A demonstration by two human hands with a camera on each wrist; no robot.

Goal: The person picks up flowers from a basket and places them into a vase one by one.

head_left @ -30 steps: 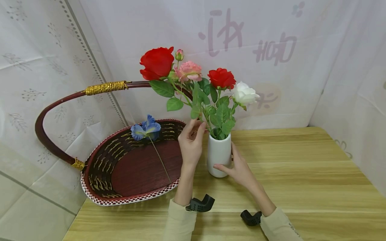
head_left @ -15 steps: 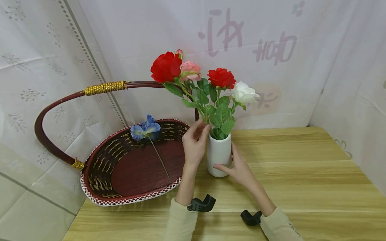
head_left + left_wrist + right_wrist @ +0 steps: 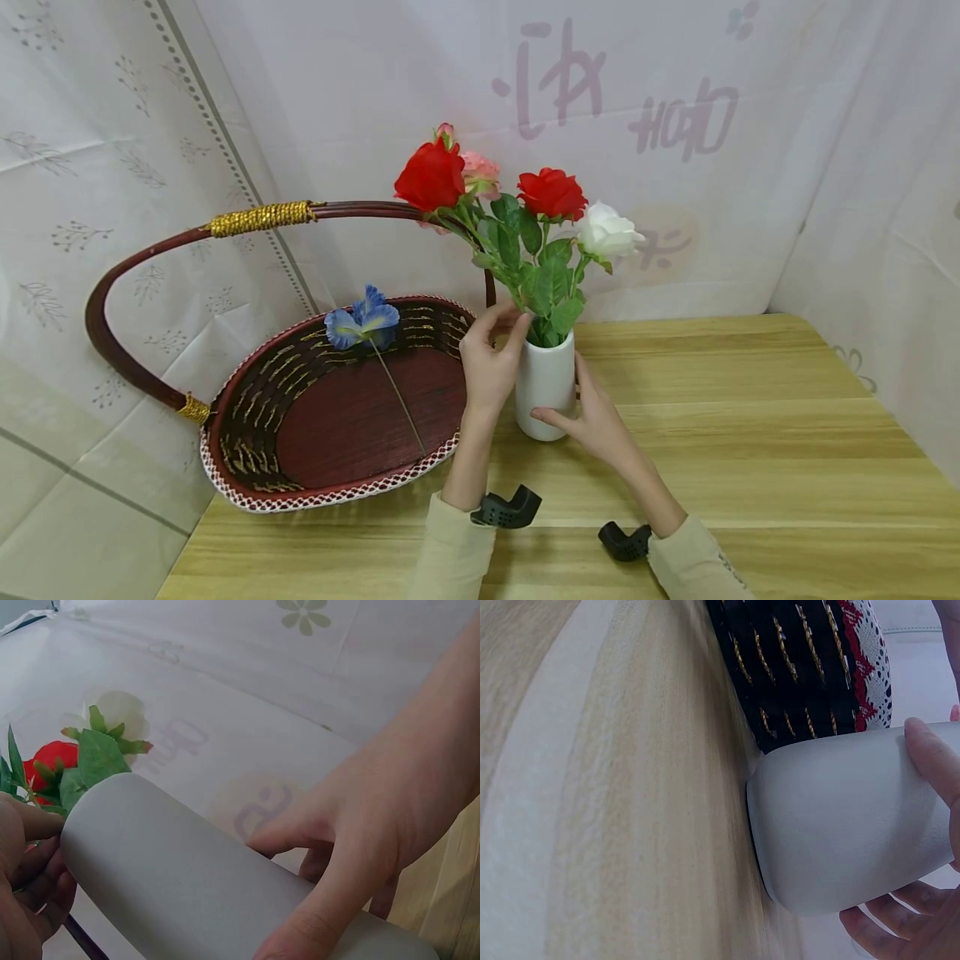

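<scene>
A white vase (image 3: pixel 545 387) stands upright on the wooden table (image 3: pixel 720 467), and my right hand (image 3: pixel 598 421) grips its lower right side. In the right wrist view, the thumb and fingers lie around the vase (image 3: pixel 847 821). My left hand (image 3: pixel 491 358) pinches the stem of a large red rose (image 3: pixel 431 175) at the left of the vase's mouth; the stem's lower end is hidden. That bloom leans left over the basket handle. Rising from the vase are a smaller red rose (image 3: pixel 552 194), a white rose (image 3: pixel 609 231) and a pink flower (image 3: pixel 480 172).
Left of the vase sits a dark red woven basket (image 3: pixel 330 497) with a tall arched handle (image 3: pixel 135 267). Inside it a blue flower (image 3: pixel 363 318) leans on the far wall, its bare stem reaching the front rim. Printed white curtains (image 3: pixel 420 58) hang behind.
My left hand has moved right and slightly down toward the vase's mouth, bringing the large red rose right and lower. The right hand and the vase have stayed in place.
</scene>
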